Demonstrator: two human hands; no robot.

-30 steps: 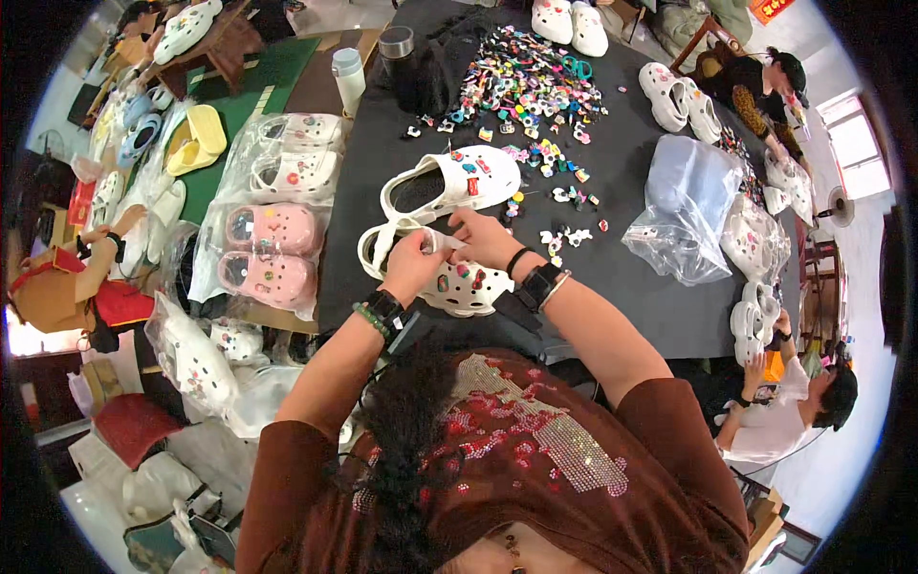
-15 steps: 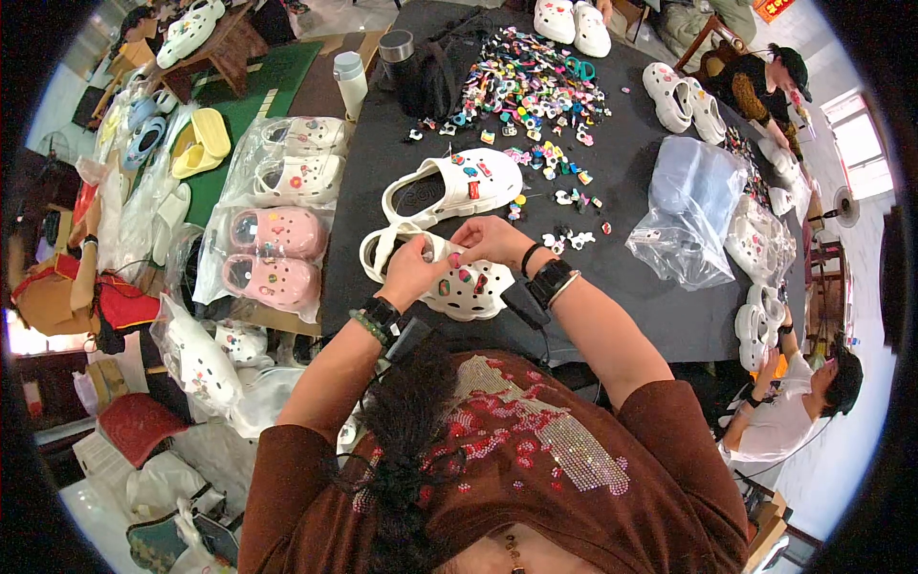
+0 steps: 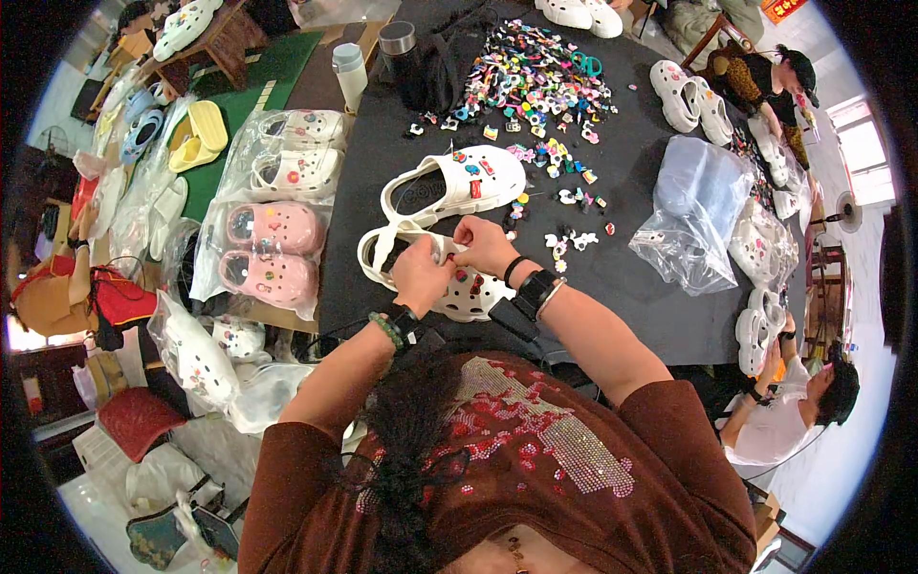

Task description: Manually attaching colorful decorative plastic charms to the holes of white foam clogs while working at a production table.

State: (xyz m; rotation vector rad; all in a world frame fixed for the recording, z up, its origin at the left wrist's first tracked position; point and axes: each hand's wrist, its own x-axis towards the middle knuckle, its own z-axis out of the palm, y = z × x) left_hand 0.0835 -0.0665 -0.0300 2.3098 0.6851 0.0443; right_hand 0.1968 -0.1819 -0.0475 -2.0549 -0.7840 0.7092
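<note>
A white clog [image 3: 469,297] with a few charms on its holed upper lies on the dark table in front of me. My left hand [image 3: 424,275] is closed over its opening side, fingers gripping the clog. My right hand [image 3: 486,247] pinches at the upper, its fingertips meeting those of the left. A small reddish spot shows between the fingertips, too small to name. Just beyond lies the matching white clog [image 3: 497,172], with several colourful charms on its toe. Loose charms [image 3: 574,197] lie scattered to the right of it.
A big heap of charms [image 3: 535,77] covers the table's far part, beside a dark tumbler [image 3: 398,67] and a white bottle [image 3: 350,77]. Bagged pink clogs [image 3: 273,277] stand at left, a plastic-wrapped bundle [image 3: 698,191] at right. Co-workers [image 3: 784,411] handle white clogs along the right edge.
Both hands stay at the clog; my left hand has turned further over it and its fingers have drawn closer to the right hand's. The view has shifted slightly.
</note>
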